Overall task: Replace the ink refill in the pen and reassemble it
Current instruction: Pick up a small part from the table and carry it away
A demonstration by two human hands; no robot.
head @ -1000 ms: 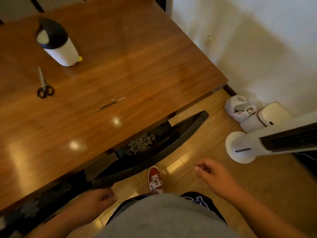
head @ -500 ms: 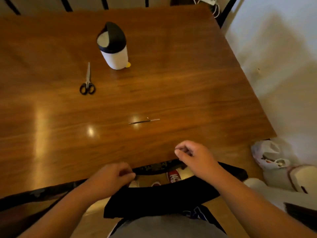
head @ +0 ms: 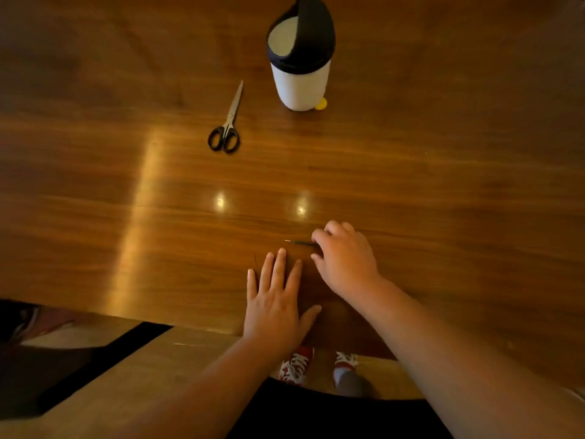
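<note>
A thin dark ink refill [head: 300, 242] with a pale tip lies on the wooden table [head: 443, 191], pointing left. My right hand [head: 343, 259] is curled over its right end, fingertips pinching it against the tabletop; the rest of the refill is hidden under the hand. My left hand [head: 274, 299] lies flat on the table just below and to the left of the refill, fingers spread, holding nothing. No pen barrel is in view.
Black-handled scissors [head: 226, 128] lie farther back on the table. A white canister with a black swing lid [head: 300, 55] stands behind them to the right, a small yellow piece at its base. The table's near edge runs below my left hand; red shoes show on the floor.
The view has swung from the floor and chair onto the tabletop. Both hands came up from below the table edge; the right one now pinches the refill, the left one rests flat.
</note>
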